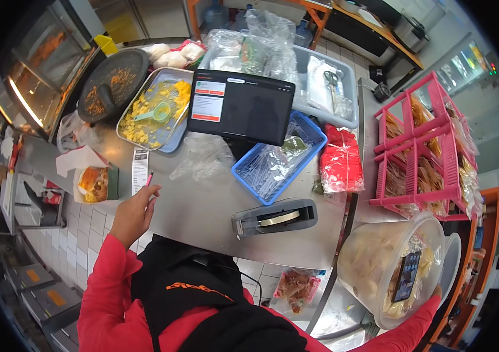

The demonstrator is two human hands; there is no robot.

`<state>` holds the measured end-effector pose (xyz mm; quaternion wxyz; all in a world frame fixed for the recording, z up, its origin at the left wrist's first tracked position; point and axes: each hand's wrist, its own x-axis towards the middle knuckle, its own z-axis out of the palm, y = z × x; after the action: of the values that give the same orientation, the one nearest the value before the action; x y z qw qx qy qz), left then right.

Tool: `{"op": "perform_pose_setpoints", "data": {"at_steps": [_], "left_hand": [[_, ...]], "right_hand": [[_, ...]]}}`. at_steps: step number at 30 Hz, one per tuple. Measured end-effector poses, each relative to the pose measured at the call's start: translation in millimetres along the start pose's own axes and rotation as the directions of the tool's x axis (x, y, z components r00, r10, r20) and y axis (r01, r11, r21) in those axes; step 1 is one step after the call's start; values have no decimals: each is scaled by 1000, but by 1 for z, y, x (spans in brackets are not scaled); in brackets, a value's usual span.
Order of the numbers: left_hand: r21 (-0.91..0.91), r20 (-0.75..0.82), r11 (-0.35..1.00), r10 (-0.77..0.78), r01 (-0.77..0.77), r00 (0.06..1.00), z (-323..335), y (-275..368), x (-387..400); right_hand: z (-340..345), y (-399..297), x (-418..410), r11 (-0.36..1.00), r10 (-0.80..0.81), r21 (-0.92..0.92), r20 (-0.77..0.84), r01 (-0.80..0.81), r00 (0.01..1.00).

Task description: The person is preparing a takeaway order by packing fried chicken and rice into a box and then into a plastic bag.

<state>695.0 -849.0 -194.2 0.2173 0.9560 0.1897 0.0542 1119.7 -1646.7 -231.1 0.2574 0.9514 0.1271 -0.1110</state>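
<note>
My left hand [134,215] holds a pink pen [149,178] just below a printed paper slip [140,169] that lies on the steel table [196,224]. Left of the slip stands an open takeaway box [111,181] with food in it. My right hand [437,294] is mostly hidden at the right rim of a large translucent plastic tub [357,264]; whether it grips the rim cannot be told. A smartphone [407,276] lies on the bagged contents inside the tub. A tablet [243,105] stands behind the table's middle, and a tape dispenser [274,218] sits near the front edge.
A stone mortar [137,57] and a metal tray [146,105] with yellow food stand at the back left. Beyond the dispenser are a blue basket [256,193], red packets [342,163] and a grey bin [353,83]. Pink racks [434,193] with bagged food stand right.
</note>
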Motion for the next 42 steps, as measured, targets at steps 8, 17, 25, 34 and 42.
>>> {"op": "perform_pose_setpoints", "data": {"at_steps": [8,17,25,34,42], "left_hand": [[47,42,998,-32,30,999,-6,-24,-16],[105,87,990,-108,99,990,-11,-38,-30],[74,125,997,-31,22,992,-5,-39,-19],[-37,90,995,-92,96,992,-22,-88,-41],[-84,-87,976,-206,199,975,-37,-151,-87]], "right_hand": [[-5,26,-35,978,195,107,-190,-177,962],[0,53,-62,888,433,312,-320,-338,843],[-35,70,-134,749,643,475,-354,-461,679],[-258,-83,-156,640,768,727,-590,-249,250],[-345,-476,-214,166,179,671,-741,723,647]]}}
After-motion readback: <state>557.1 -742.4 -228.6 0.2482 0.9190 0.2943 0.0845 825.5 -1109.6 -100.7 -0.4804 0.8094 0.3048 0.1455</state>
